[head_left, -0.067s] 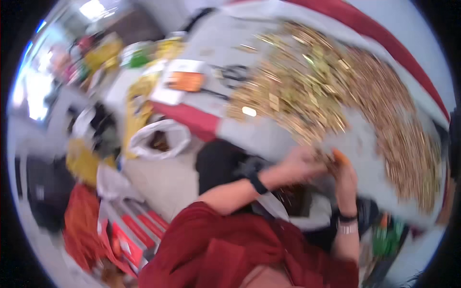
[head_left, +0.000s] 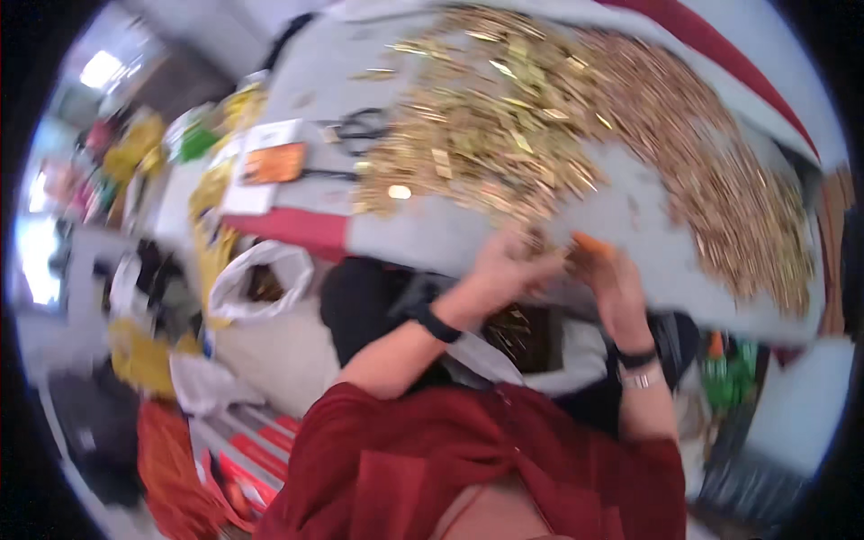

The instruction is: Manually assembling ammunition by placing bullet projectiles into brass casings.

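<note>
Two hands meet: right hand (head_left: 614,281) apparently pinches orange piece (head_left: 592,243); left hand (head_left: 504,266) grip unclear.

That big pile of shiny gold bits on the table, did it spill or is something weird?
The gold pieces lie loose in a wide heap across the grey table, not in any container. Whether they spilled, I cannot tell. Nothing looks broken.

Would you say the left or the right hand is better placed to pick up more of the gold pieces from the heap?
Probably the left hand: it hovers at the table edge right beside the gold pieces. The right hand seems to already hold a small orange thing, though blur hides the grip.
</note>
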Available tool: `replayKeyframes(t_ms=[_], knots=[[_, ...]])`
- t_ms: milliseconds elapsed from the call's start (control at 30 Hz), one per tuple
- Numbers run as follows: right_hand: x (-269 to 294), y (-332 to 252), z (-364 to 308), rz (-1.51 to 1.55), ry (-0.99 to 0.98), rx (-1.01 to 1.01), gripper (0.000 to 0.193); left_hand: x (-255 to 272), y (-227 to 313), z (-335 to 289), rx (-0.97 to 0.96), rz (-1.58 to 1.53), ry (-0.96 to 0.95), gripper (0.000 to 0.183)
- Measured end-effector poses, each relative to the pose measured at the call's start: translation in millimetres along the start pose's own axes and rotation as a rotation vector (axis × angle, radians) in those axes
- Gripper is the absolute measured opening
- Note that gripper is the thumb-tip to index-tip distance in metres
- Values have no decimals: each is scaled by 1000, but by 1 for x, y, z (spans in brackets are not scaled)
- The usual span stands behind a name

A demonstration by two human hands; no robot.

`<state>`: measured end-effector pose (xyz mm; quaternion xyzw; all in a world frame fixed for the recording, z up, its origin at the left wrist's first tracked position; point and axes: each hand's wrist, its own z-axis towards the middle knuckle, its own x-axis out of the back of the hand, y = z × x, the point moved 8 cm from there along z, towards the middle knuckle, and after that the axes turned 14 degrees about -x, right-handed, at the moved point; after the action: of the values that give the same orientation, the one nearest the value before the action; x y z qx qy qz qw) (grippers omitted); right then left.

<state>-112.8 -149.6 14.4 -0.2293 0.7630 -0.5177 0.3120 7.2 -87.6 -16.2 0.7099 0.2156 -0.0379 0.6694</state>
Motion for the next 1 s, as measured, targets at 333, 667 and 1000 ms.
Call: replayKeyframes(t_ms=[333,667,1000], knots=[[17,8,3,312,99,-113,41,-20,-10,-1,27,-104,-20,16],[17,9,2,-188,173,-91,38,-16,-7,-3,-25,-111,-18,14],[11,11,6,364,85,-159,65,-7,-5,4,-19,-281,4,16]])
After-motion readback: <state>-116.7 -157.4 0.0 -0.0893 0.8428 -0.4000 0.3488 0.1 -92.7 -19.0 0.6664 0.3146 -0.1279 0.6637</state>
